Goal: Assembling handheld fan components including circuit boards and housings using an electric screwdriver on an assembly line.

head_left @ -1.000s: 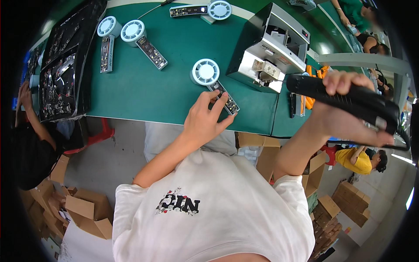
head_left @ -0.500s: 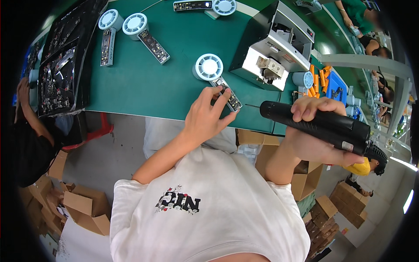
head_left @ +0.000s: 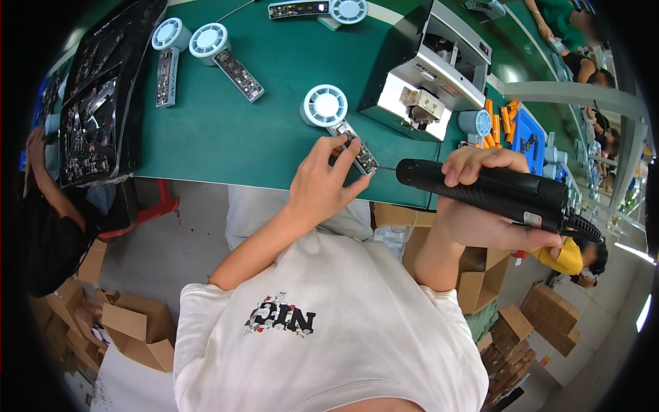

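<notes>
A light blue handheld fan point(head_left: 325, 105) lies on the green table, its round head pointing away from me and its handle opened to show a circuit board point(head_left: 364, 160). My left hand point(head_left: 327, 172) grips that handle, fingertips on the board and thumb along the near side. In my right hand point(head_left: 480, 206) is a black electric screwdriver point(head_left: 491, 191), held roughly level with its cord trailing at the right. Its thin bit point(head_left: 386, 167) points left, and the tip is at the near end of the handle. Whether the tip sits on a screw is too small to tell.
Other opened fans lie farther back, including one fan point(head_left: 209, 44) at the left. A black and silver machine point(head_left: 432, 75) stands at the right, beside orange parts point(head_left: 495, 127) and a blue tray point(head_left: 528, 137). A black tray of circuit boards point(head_left: 93, 130) occupies the left end.
My right hand has brought the screwdriver left, so its bit now meets the end of the fan's handle. My left hand stays on the handle.
</notes>
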